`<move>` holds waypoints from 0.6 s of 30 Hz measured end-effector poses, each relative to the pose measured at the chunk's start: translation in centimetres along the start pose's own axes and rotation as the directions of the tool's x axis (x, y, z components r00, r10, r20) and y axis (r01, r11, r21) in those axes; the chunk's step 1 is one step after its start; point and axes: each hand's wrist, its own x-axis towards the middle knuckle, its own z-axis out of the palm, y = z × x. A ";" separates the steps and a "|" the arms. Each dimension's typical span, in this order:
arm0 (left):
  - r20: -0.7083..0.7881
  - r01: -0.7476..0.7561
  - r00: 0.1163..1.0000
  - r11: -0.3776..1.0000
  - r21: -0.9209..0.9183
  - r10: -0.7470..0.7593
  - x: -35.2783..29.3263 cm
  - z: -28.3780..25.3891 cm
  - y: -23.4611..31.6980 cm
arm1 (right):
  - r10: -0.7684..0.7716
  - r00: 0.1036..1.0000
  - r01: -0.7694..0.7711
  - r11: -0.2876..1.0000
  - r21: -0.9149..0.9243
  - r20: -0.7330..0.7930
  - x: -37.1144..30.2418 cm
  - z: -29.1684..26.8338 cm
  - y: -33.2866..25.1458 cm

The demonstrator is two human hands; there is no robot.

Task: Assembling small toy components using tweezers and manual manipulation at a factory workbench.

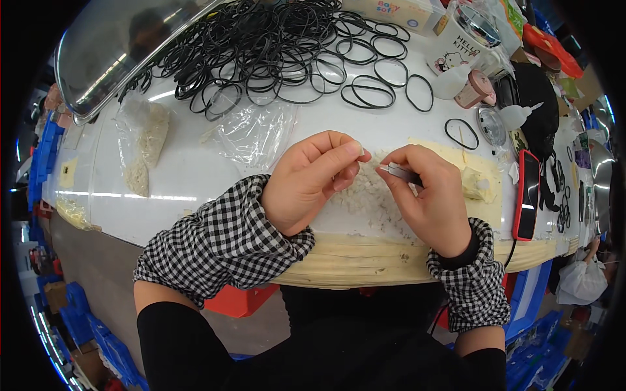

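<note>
My left hand (313, 176) is closed in a pinch, with a small whitish piece (356, 149) between thumb and forefinger. Close to its right, my right hand (427, 192) grips a short, flat metal tool (405, 174) with a pale tip; its exact kind is mostly covered by the fingers. The tool's tip points toward the left fingertips and stays a little apart from them. Beneath both hands, a loose pile of small white bits (372, 205) lies on the white tabletop (215, 163) near its front edge.
A large heap of black rubber rings (261, 45) covers the back. At left are a metal cover (124, 52) and a bag of pale bits (145, 140); a clear plastic bag (254, 130) lies mid-table. Rightward sit a yellow sheet (489, 205), a red-edged phone (527, 195) and a white canister (460, 49).
</note>
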 end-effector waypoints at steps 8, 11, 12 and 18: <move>-0.157 0.002 0.988 1.000 0.017 0.001 0.0 -0.1 0.2 | 0.036 0.982 -0.022 0.997 -0.074 0.186 -0.1 -0.1 -0.7; -0.192 -0.003 0.981 0.999 0.033 0.009 0.0 0.0 0.1 | 0.059 0.976 -0.047 0.997 -0.061 0.211 -0.2 0.1 -0.6; -0.196 -0.004 0.980 0.999 0.037 0.011 0.0 0.0 0.1 | 0.064 0.975 -0.054 0.997 -0.053 0.212 -0.2 0.1 -0.7; -0.181 0.001 0.984 1.000 -0.003 -0.001 -0.1 0.1 0.4 | 0.073 0.979 -0.075 0.997 0.004 0.190 -0.3 0.2 -0.5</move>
